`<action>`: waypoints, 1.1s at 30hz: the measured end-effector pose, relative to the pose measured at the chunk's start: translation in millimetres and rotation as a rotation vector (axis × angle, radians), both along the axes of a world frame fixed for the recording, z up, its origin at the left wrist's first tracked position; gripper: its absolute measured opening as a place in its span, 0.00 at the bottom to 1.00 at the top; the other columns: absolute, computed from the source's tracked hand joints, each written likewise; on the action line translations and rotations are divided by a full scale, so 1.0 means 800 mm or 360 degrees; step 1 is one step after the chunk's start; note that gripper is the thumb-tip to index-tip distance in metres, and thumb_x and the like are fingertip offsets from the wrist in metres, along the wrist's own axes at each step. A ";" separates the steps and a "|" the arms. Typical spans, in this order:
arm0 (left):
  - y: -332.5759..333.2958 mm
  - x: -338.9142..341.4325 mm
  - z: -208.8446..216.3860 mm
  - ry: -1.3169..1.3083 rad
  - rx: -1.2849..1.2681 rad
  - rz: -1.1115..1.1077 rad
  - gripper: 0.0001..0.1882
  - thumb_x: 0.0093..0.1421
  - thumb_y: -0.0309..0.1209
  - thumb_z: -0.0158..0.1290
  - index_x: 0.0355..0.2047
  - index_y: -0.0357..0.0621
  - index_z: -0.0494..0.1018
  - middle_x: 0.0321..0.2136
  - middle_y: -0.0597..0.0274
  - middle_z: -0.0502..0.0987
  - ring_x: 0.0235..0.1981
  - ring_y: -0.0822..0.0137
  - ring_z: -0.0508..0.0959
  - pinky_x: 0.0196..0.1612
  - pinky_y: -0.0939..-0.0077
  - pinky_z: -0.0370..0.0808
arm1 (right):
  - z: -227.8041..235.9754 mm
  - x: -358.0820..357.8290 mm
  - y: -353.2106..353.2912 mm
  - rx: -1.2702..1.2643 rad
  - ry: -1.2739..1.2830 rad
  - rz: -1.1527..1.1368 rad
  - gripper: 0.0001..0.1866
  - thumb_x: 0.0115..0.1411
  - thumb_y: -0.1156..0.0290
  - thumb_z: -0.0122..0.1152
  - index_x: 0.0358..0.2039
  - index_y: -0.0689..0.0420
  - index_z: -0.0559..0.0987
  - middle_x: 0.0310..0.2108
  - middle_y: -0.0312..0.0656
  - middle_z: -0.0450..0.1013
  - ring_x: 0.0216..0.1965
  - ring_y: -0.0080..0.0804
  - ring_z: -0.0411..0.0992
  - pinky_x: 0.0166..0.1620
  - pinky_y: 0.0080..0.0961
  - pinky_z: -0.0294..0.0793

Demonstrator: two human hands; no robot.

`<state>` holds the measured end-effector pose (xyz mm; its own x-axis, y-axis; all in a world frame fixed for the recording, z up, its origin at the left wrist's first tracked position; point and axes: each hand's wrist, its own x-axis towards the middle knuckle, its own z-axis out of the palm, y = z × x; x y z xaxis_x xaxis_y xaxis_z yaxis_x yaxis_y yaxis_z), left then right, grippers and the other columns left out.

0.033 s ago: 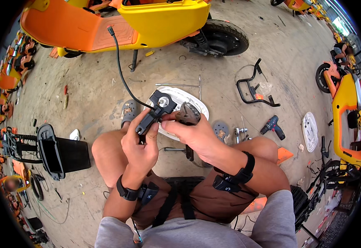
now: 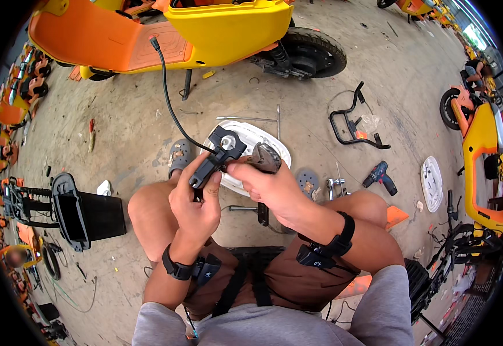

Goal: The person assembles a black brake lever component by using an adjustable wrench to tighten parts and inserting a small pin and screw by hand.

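Hands met at frame centre, over the seated person's bare knees. Left hand (image 2: 196, 202) was clenched around the lower end of a black bracket part (image 2: 217, 154), thumb up along its side. Right hand (image 2: 271, 184) gripped pliers (image 2: 263, 157), jaws set against the bracket's upper end. Bracket part sat tilted, top end toward upper right, with a black cable (image 2: 168, 98) running from it up to the orange and yellow scooter (image 2: 205, 29) at top of frame. White oval panel (image 2: 274, 147) lay on the concrete floor (image 2: 124, 144) just behind the hands. Grey sandal (image 2: 179, 157) lay left of the panel. Cordless drill (image 2: 379, 176) lay on the floor at right centre, near a black metal rack (image 2: 352, 121) above it. Black basket (image 2: 84, 216) lay at left centre. Second yellow scooter (image 2: 485, 144) stood at the right edge. Black straps wrapped both wrists.
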<state>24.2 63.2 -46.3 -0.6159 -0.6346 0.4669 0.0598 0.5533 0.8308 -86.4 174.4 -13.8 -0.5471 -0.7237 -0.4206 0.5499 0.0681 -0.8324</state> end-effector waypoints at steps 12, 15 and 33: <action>-0.004 -0.002 -0.007 0.0021 -0.0081 -0.0006 0.17 0.58 0.23 0.58 0.48 0.33 0.73 0.27 0.59 0.80 0.24 0.77 0.73 0.27 0.85 0.68 | -0.006 0.003 -0.002 -0.0013 0.0045 -0.0098 0.11 0.52 0.67 0.68 0.30 0.63 0.80 0.23 0.30 0.71 0.24 0.15 0.64 0.27 0.18 0.60; -0.001 -0.002 -0.005 0.0013 -0.0026 -0.0007 0.17 0.58 0.23 0.58 0.48 0.34 0.73 0.27 0.60 0.80 0.23 0.78 0.72 0.26 0.85 0.68 | -0.013 -0.005 0.002 0.0096 -0.0271 -0.0020 0.11 0.53 0.67 0.68 0.30 0.62 0.79 0.23 0.30 0.71 0.24 0.15 0.63 0.27 0.18 0.59; 0.002 -0.004 -0.004 -0.0009 -0.0022 0.0030 0.16 0.57 0.22 0.58 0.47 0.33 0.74 0.31 0.54 0.81 0.31 0.66 0.77 0.35 0.78 0.72 | -0.006 0.009 -0.006 -0.0020 0.0016 -0.0138 0.08 0.56 0.69 0.65 0.30 0.61 0.80 0.25 0.31 0.73 0.27 0.16 0.66 0.31 0.19 0.64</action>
